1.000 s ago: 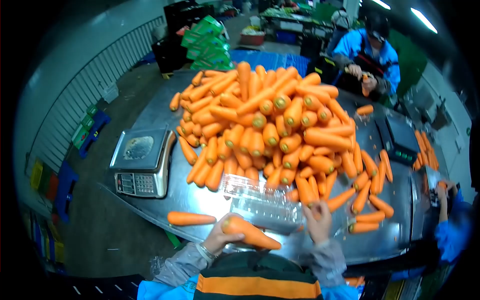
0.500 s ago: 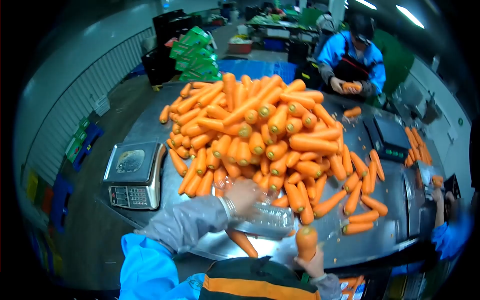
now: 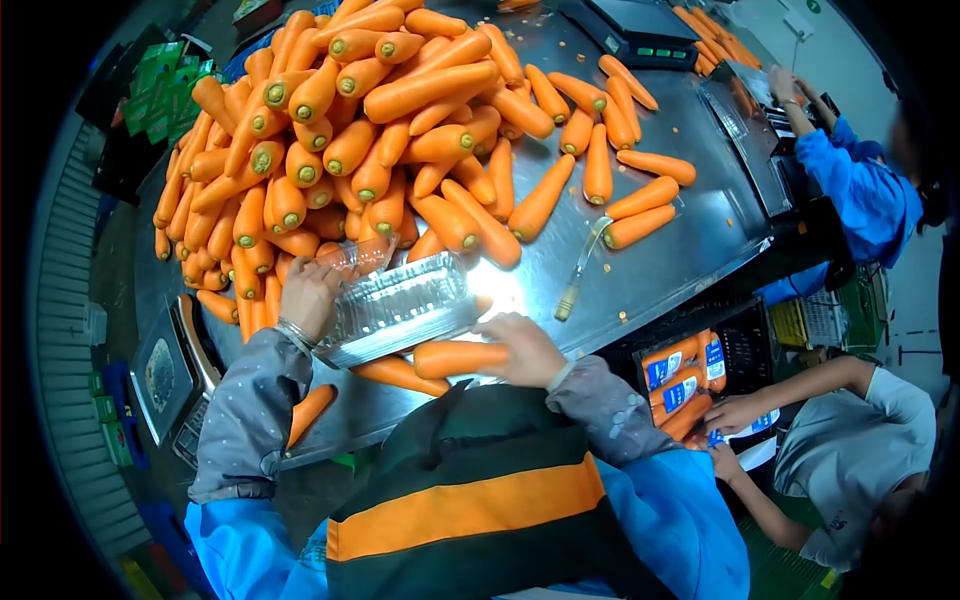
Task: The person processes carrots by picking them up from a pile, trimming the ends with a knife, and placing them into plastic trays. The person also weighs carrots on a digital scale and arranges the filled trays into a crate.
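Note:
My left hand point(image 3: 310, 298) is at the left end of a stack of clear plastic trays point(image 3: 405, 305), its fingers curled on the clear plastic there. A carrot point(image 3: 455, 358) lies sideways in the grip of my right hand point(image 3: 525, 350), just in front of the trays. Another carrot point(image 3: 395, 374) rests on the metal table point(image 3: 670, 255) below the tray stack. Behind both hands rises a large heap of carrots point(image 3: 340, 140). To the right of the trays lies a curved-blade knife point(image 3: 580, 275) with a pale handle.
A scale point(image 3: 165, 370) stands at the left table edge, another scale point(image 3: 635, 35) at the back. Loose carrots point(image 3: 640, 210) lie right of the heap. On the right, a person's hands point(image 3: 735, 415) touch labelled carrot packs point(image 3: 685, 375) in a black crate. Another person point(image 3: 850, 165) works farther back.
The view has swung right and downward. My right hand has brought its carrot up beside the trays and turned it sideways. My left hand is now at the trays' left end.

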{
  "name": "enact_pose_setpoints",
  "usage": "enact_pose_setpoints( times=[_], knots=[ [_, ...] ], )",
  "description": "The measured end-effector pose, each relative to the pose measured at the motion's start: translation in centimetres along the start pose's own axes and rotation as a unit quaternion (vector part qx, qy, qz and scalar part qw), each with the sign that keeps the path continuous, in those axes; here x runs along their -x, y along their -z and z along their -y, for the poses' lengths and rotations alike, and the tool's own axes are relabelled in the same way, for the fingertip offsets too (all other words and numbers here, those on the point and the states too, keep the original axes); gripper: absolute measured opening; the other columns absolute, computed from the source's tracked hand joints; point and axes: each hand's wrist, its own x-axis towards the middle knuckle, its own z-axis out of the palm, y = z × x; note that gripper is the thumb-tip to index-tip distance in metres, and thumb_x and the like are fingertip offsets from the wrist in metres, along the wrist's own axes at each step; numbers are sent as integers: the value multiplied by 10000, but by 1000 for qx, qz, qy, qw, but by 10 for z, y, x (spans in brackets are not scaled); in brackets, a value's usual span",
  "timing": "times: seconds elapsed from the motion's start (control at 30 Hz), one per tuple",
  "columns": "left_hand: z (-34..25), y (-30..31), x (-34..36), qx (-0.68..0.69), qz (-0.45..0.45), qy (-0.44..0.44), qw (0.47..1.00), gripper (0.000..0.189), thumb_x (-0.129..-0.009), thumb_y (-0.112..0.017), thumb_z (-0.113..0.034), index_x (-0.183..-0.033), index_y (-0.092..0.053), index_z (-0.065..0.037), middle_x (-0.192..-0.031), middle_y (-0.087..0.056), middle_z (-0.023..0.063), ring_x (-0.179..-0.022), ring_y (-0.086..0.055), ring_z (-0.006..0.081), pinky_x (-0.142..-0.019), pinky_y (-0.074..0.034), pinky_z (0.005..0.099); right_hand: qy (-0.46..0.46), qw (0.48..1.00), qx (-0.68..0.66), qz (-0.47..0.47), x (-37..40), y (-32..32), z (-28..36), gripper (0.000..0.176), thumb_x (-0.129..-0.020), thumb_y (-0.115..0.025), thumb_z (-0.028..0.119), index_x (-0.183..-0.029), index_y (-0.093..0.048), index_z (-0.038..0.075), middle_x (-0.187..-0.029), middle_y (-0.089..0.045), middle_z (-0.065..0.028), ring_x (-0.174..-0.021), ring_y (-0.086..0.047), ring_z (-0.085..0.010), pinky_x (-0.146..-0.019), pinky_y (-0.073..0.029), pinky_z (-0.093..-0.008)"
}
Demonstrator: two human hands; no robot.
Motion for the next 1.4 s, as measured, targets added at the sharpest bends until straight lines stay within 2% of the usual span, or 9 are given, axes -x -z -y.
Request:
enact_pose_setpoints(
  times=[0.07,0.13,0.17,0.33,0.43,0.6,0.7,1.23,1.4],
  knots=[
    [-3,8,-2,16,-21,8,1000,87,-690,-598,-54,-767,-561,-66,-746,-598,95,-766,-598,270,-861,-392,427,-179,969,-128,-107,12,6,-21,454,-686,-760,170,-1068,-541,60,-901,-556,-120,-806,-565,-261,-726,-474,-370],
    [-8,17,-5,38,-15,34,999,90,-693,-595,-53,-775,-560,-64,-748,-599,100,-763,-595,276,-843,-391,423,-277,932,25,-233,8,30,-29,373,-735,-754,151,-1007,-524,42,-793,-468,-49,-676,-522,-157,-594,-454,-294],
    [-9,20,-8,47,-12,47,998,91,-695,-594,-53,-779,-559,-63,-749,-599,103,-762,-594,278,-834,-391,422,-371,907,63,-188,5,46,-28,437,-759,-726,245,-1052,-477,37,-937,-547,-134,-853,-570,-296,-734,-467,-396],
    [-17,29,-19,118,-111,43,986,186,-669,-682,-35,-706,-502,-59,-660,-553,108,-661,-535,318,-701,-392,389,-444,862,180,-167,-1,37,-56,842,-752,-716,254,-1373,-201,12,-1225,-483,-227,-1123,-499,-375,-928,-415,-415],
    [-26,33,-19,118,-131,28,984,191,-647,-669,-11,-669,-492,-81,-640,-547,99,-635,-525,310,-679,-389,379,-490,849,109,-167,1,34,-63,801,-758,-675,177,-1373,-195,-3,-1262,-462,-235,-1136,-492,-379,-952,-395,-422],
    [-28,30,-18,97,-138,31,985,180,-620,-678,-31,-677,-509,-59,-645,-561,113,-676,-573,299,-719,-421,398,-387,839,-230,-305,18,19,-72,287,-786,-502,-26,-1065,-513,41,-744,-540,-64,-567,-537,-175,-520,-442,-290],
    [-34,31,-21,107,-136,31,984,182,-623,-686,-50,-657,-508,-61,-645,-571,113,-682,-584,283,-699,-412,397,-283,854,-337,-279,1,30,-31,204,-791,-504,-26,-983,-490,42,-720,-482,-15,-508,-467,-95,-435,-382,-244],
    [-42,50,-37,137,-172,133,966,195,-685,-743,-144,-690,-580,-37,-653,-574,121,-652,-542,321,-589,-415,384,-184,900,-261,-298,-27,56,-29,107,-800,-611,40,-857,-522,56,-669,-455,30,-575,-418,-36,-508,-342,-205],
    [-57,43,-47,145,-186,119,964,327,-585,-800,-111,-611,-484,-30,-577,-478,108,-585,-464,305,-549,-375,380,-300,789,-380,-377,-52,83,-106,126,-808,-605,42,-929,-570,46,-717,-548,-23,-517,-492,-94,-487,-397,-224]
  ],
)
